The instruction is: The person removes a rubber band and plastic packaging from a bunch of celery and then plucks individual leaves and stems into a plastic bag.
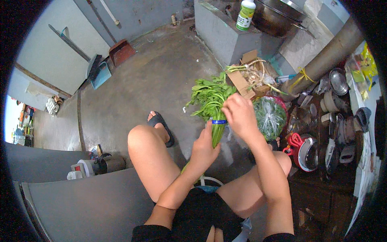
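A bunch of leafy green stalks that looks like celery (213, 93) is in front of me, leaves pointing away. A blue band (219, 122) bearing writing is wrapped around the stalks. My left hand (203, 149) grips the stems below the band, and their lower ends run down past my wrist. At the right side of the bunch, just above the band, my right hand (240, 115) has its fingers bent against the greens. Its fingertips are partly hidden, so whether they pinch anything is unclear.
Right of the hands are a plastic-wrapped bundle of greens (269, 118) and a cardboard box (242, 84) with garlic-like bulbs. Shelves with pots (308, 154) line the right side. A bottle (245, 16) stands on a ledge. Dustpans (101, 75) lean at the far left.
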A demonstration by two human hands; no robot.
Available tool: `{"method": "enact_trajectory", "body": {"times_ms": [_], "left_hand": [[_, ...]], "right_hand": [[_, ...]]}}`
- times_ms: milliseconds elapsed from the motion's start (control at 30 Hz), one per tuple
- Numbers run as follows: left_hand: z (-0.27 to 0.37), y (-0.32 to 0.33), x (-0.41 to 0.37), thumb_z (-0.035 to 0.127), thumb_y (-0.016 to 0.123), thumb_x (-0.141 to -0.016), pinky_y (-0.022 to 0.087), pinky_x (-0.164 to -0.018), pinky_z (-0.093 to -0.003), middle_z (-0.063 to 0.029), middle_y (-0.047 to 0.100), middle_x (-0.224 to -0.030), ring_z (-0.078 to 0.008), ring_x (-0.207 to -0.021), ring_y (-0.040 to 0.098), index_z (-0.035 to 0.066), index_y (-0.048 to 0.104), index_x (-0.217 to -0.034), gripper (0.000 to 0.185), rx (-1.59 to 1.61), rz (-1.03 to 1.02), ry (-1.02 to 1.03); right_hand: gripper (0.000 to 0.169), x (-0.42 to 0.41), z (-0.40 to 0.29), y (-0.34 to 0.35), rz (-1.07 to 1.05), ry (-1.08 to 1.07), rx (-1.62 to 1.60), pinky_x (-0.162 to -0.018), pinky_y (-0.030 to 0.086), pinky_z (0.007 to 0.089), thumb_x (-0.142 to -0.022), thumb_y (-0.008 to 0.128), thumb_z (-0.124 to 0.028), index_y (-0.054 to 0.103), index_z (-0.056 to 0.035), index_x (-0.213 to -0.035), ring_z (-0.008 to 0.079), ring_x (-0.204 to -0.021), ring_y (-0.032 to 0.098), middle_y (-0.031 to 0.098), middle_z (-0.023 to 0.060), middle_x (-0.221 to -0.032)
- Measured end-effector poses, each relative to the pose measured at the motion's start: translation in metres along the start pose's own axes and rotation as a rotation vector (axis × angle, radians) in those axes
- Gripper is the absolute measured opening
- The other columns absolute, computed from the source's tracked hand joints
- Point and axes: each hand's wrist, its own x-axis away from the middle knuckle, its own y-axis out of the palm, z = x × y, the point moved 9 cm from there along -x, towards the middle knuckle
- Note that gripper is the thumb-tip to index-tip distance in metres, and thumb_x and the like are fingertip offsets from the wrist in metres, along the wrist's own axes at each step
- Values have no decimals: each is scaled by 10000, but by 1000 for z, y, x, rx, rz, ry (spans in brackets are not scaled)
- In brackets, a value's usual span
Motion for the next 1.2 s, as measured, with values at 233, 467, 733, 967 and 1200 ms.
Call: {"method": "enact_trajectory", "body": {"times_ms": [233, 467, 733, 967, 1200], "left_hand": [[10, -1, 5, 57, 651, -674, 483, -686, -434, -205, 528, -982, -385, -834, 567, 12, 280, -1324, 750, -158, 56, 145], [32, 4, -9, 28, 642, -663, 481, -669, -419, -180, 512, -948, -369, -818, 551, 26, 272, -1339, 771, -272, 101, 202], [40, -20, -12, 71, 678, -689, 464, -725, -365, -146, 507, -1038, -307, -902, 520, 27, 395, -1250, 630, 27, 232, 212], [25, -37, -22, 78, 658, -741, 455, -743, -329, -109, 549, -1019, -272, -904, 539, 45, 575, -1022, 294, 293, 235, 262], [2, 9, -32, 160, 702, -751, 450, -802, -326, -86, 580, -965, -167, -934, 550, 6, 373, -1245, 613, 720, -197, 37]], "right_hand": [[358, 9, 84, -18, 146, 396, -86, -780, 443, 413, -827, 588, -220, 536, 10, -1095, 360, -910, 562, 585, 204, -949], [393, 37, 59, 56, -37, 631, -995, -786, 452, 316, -858, 581, -259, 482, 19, -1118, 204, -892, 573, 591, 107, -988], [232, 42, 64, 55, 139, 900, -1598, -722, 513, 308, -910, 443, -105, 482, -21, -1123, 172, -865, 598, 592, 85, -1014], [248, 40, 63, 51, 92, 882, -1609, -736, 538, 359, -931, 408, -125, 468, 20, -1123, 236, -840, 622, 597, 137, -1011], [243, 41, 46, 60, -60, 936, -1737, -719, 545, 362, -938, 410, -141, 462, 13, -1118, 236, -818, 628, 582, 148, -1028]]}}
